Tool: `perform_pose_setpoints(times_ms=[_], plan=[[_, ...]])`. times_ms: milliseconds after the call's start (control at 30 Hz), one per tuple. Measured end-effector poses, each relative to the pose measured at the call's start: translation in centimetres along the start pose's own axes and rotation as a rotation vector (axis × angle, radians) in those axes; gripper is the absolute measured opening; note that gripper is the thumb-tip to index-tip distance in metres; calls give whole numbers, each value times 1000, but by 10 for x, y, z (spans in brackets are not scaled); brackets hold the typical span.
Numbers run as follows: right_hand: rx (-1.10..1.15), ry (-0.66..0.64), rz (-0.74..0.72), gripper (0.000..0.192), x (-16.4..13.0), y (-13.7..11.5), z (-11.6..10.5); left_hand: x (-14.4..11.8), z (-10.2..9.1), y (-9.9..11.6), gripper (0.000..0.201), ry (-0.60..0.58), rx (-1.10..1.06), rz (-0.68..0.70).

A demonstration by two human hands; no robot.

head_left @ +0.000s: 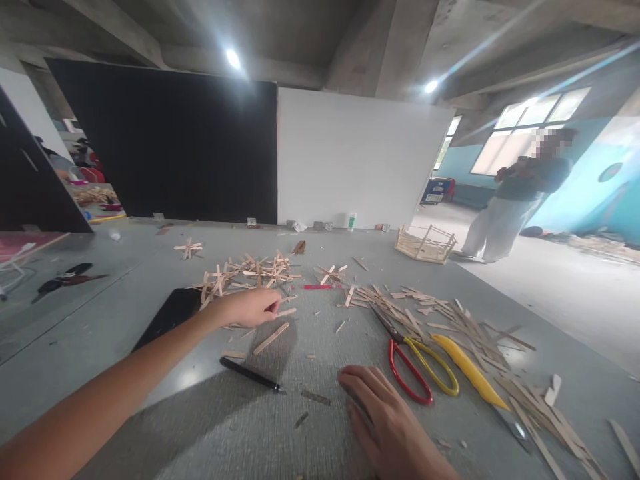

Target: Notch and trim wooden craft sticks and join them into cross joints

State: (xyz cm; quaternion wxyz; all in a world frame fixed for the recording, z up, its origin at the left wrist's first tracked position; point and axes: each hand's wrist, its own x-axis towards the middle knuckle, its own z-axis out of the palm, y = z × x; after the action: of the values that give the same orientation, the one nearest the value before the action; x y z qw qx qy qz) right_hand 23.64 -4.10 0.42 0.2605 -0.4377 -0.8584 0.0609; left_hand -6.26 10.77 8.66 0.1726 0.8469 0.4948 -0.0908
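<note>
My left hand (255,307) reaches over the front of a pile of flat wooden craft sticks (265,267), fingers curled closed. A short stick (287,311) shows right at its fingertips; whether it is gripped I cannot tell. Below that hand lie a loose stick (271,339) and a black pen (250,375). My right hand (383,420) rests low over the table, fingers loosely bent and holding nothing. Beside it are scissors (417,367) with one red and one yellow handle. Farther right lies a yellow-handled knife (470,370).
Scattered sticks (450,313) cover the table's right side. A black flat object (167,317) lies under my left forearm. A stick-built frame (426,244) stands at the far right edge, near a glue bottle (352,221). Upright panels (360,160) close the back. A person (520,187) stands beyond.
</note>
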Motion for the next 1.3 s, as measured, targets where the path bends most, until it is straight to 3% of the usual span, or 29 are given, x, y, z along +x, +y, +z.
perform_pose_setpoints(times_ms=[100, 267, 400, 633, 800, 1133, 1300], plan=[[6, 6, -3, 33, 1, 1, 0, 1, 4, 4, 33, 67, 9, -25], [10, 19, -20, 33, 1, 1, -1, 4, 16, 19, 32, -2, 15, -15], [6, 21, -13, 33, 1, 0, -1, 4, 16, 21, 31, 15, 15, -23], [8, 75, -42, 33, -2, 7, 9, 1, -1, -3, 31, 29, 15, -71], [-17, 26, -39, 34, -1, 3, 1, 6, -6, -22, 34, 99, 37, -167], [-28, 21, -38, 36, -3, 6, 3, 9, -12, -49, 34, 81, 26, -340], [-35, 19, -44, 37, -3, 8, 3, 13, -8, -47, 33, 7, -34, -332]])
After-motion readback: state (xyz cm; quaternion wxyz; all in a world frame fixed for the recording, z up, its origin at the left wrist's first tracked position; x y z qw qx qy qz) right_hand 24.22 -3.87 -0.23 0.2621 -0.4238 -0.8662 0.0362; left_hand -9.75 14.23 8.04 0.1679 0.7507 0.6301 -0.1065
